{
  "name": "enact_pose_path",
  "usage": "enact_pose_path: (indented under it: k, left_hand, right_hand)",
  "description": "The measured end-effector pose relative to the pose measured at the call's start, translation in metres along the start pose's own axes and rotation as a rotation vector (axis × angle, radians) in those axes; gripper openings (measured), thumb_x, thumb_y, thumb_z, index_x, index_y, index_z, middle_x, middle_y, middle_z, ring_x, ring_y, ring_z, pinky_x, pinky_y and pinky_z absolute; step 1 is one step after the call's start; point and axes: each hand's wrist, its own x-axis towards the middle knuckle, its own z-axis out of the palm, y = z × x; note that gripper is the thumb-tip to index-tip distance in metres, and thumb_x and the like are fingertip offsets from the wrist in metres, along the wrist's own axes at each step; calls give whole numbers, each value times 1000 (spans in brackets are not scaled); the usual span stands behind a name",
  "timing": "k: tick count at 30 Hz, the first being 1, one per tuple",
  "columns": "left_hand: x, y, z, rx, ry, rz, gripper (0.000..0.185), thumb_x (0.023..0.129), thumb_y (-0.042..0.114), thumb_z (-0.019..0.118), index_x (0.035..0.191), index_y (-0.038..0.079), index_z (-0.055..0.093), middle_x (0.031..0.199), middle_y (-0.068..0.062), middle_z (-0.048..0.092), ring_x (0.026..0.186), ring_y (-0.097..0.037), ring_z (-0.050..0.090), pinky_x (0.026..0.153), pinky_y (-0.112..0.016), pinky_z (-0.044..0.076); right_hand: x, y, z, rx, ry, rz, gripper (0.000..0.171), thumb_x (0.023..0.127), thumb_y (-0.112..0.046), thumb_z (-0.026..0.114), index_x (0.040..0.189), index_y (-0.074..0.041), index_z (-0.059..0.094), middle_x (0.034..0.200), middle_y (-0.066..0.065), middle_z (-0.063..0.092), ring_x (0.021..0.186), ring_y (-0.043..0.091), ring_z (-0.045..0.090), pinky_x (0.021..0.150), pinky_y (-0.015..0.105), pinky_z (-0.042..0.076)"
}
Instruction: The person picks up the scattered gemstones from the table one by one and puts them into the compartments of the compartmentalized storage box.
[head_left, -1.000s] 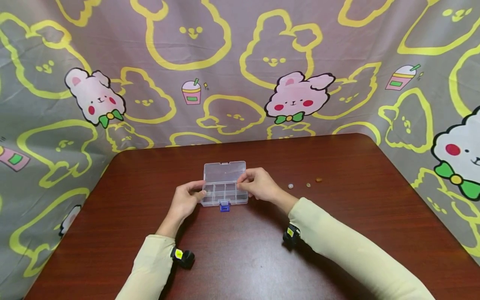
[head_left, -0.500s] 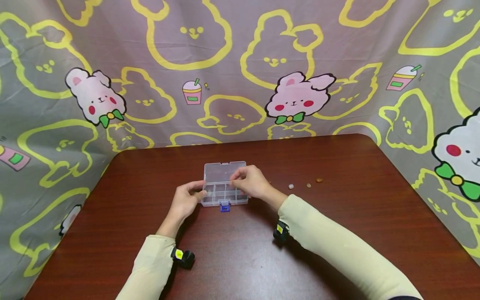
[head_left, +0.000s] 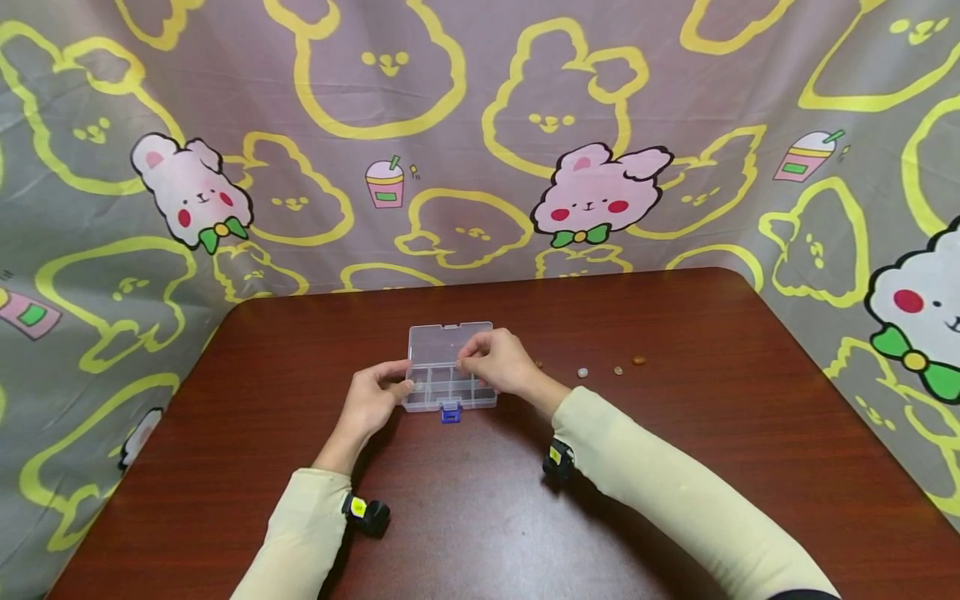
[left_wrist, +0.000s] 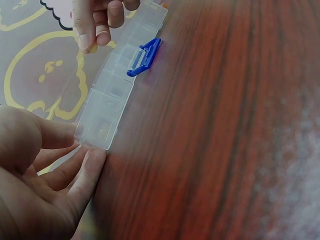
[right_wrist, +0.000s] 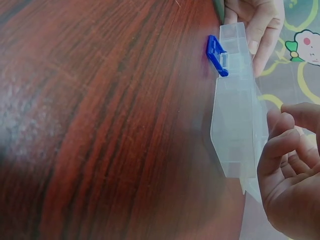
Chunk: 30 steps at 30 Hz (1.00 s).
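A clear plastic compartment box with a blue latch lies on the table, its lid raised at the back. My left hand holds the box's left end between thumb and fingers. Over the box's right half is my right hand, thumb and forefinger pinched together. At those fingertips a small yellowish stone shows in the left wrist view, mostly covered. The right wrist view shows the right hand above the box, not touching it there. Something small and pale is faintly visible in the end compartment.
To the right of the box lie a white stone, a small pale brown stone and an amber stone. Another brownish one peeks out behind the right wrist. A patterned curtain hangs behind the brown table.
My right hand has moved left from the box's right edge to above its compartments, slowing over the last half second. The brownish stone behind the wrist came into sight. Left hand and box stay put.
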Motion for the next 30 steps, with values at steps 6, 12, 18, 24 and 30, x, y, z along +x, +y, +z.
enact_pose_path:
  k: [6,12,18,24,30]
  left_hand:
    - [-1,0,0,-3,0,-7,33,90,-7,66,123,-9,66,117,-28,67,73,-8,61,62,-17,48]
    - [0,0,1,0,1,-13,34,90,-8,66,123,-9,66,117,-28,67,74,-8,61,63,-17,48]
    - [-1,2,1,1,-1,-7,34,91,-6,67,124,-10,65,118,-28,66,74,-9,60,62,-17,48]
    - [0,0,1,10,-1,-8,33,90,-7,66,123,-10,65,117,-28,66,74,-9,60,62,-17,47]
    - [0,-1,1,7,-2,-7,34,89,-8,66,123,-10,65,117,-28,67,75,-10,61,63,-17,48]
  right_hand:
    - [0,2,0,-12,-3,6,8,89,-14,75,83,-10,73,66,8,65,46,11,51,38,25,41]
    - [1,5,-1,-15,-10,21,6,89,-14,74,84,-10,74,66,11,66,46,11,51,38,25,41]
    - [1,5,-3,2,-22,37,5,89,-12,73,86,-8,74,69,13,68,43,10,49,37,24,39]
    - [-1,7,-6,5,-20,41,5,88,-12,74,85,-9,74,66,16,65,42,11,48,37,24,39]
    - [-5,10,-12,9,-10,29,6,89,-12,73,86,-8,73,63,15,64,42,12,48,37,24,39]
